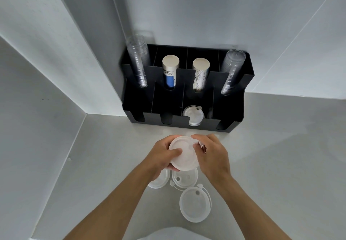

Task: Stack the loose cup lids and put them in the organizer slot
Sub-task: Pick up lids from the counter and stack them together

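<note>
Nearest us, three loose lids lay on the counter [262, 155] in front of the black organizer [187, 93]: one lid [194, 205] farthest from it, a second [185, 179] just ahead of that, and a third [160, 180] beside the second and partly hidden under our left wrist. We judged these were waiting their turn for the stack.

Between those lids and the organizer, we held a white lid [182, 153] above the counter, its flat face tilted up toward us, probably to line it up for nesting. Our left hand [162, 157] was closed around its left edge, thumb pressed across the top. Our right hand [211, 155] pinched the right rim, fingers curled together; whether more lids sat beneath it we could not tell.

In the organizer's front row, one slot already held lids [192, 116], likely the target. Behind stood clear cup stacks [139, 62] and paper cup stacks [169, 71].
</note>
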